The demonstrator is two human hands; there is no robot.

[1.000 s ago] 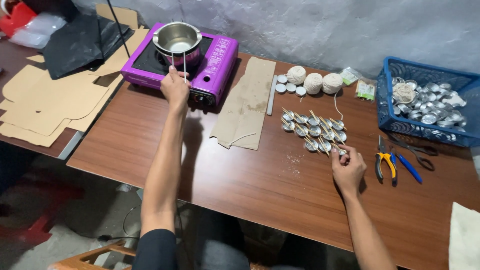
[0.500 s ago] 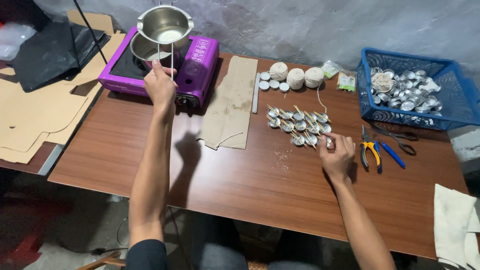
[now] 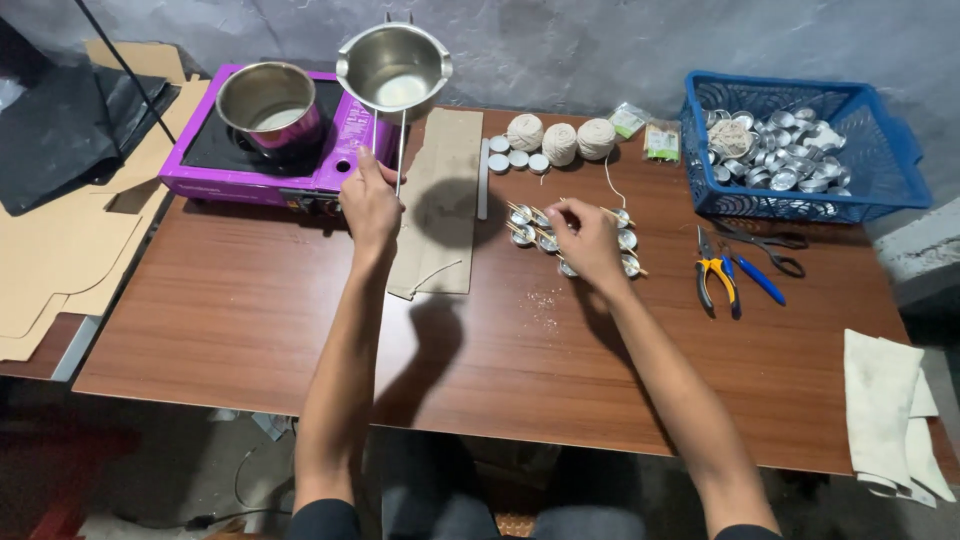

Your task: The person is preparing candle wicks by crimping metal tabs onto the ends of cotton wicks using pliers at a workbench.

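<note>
While left hand [image 3: 369, 203] grips raised pouring pot [image 3: 394, 66] (by handle) | right hand [image 3: 583, 238] pinches tealight cups [image 3: 528, 222].

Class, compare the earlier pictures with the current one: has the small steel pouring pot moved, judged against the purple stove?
Yes. The pouring pot, held by the left hand, has gone from above the purple stove rightward, past its edge, towards the cardboard strip.

Soft, even light falls from above and a little behind, bright on the wooden worktop [image 3: 250, 300] and dimmer toward the floor at the lower edge. The raised steel pouring pot [image 3: 393, 68] throws a blurred shadow on the cardboard strip [image 3: 445, 200], and the left arm casts another on the wood near the front. Dull glare sits inside both pots and on the tin cups in the blue basket [image 3: 800, 205]. Focus is sharp throughout; straight edges bow slightly near the corners.
</note>
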